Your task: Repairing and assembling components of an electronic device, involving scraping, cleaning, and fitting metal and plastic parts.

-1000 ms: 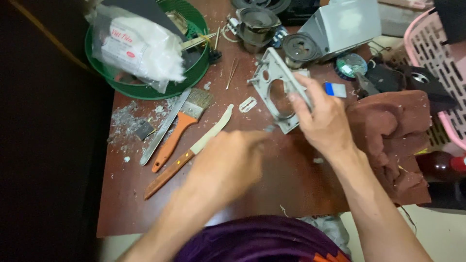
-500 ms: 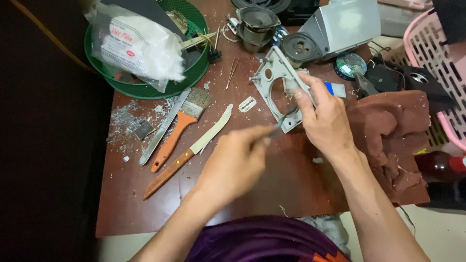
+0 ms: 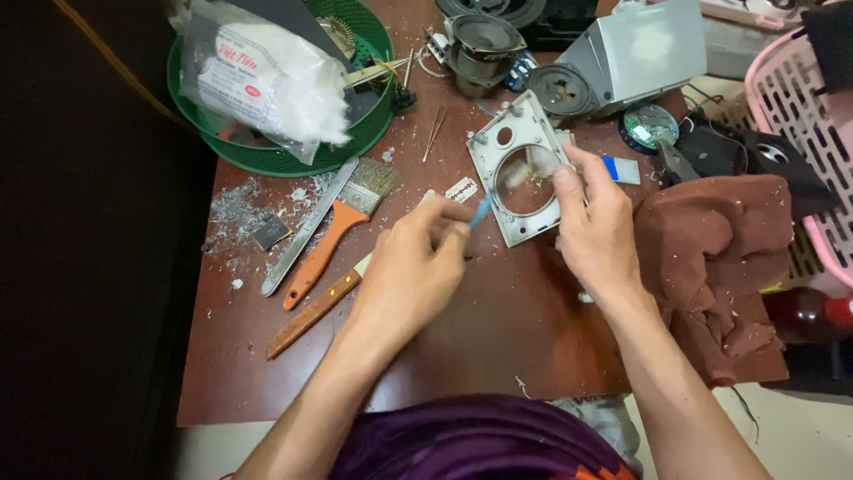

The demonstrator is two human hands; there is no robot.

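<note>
Over tabletop [image 3: 498, 347] centre: left hand [image 3: 413, 271] closed, pinching thin blue tool [image 3: 481, 212]; right hand [image 3: 597, 222] gripping grey plastic frame [image 3: 520, 169], tilted off surface. Razor blade [image 3: 461, 188] just beside. Likely risks: tool slipping through frame opening, cut from loose blade.

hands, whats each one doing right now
left hand: closed on a thin blue tool, kind unclear
right hand: holding the grey plastic frame

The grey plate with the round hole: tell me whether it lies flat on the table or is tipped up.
Tipped up. The right hand grips the grey plate by its right edge, raising it at an angle above the table.
</note>
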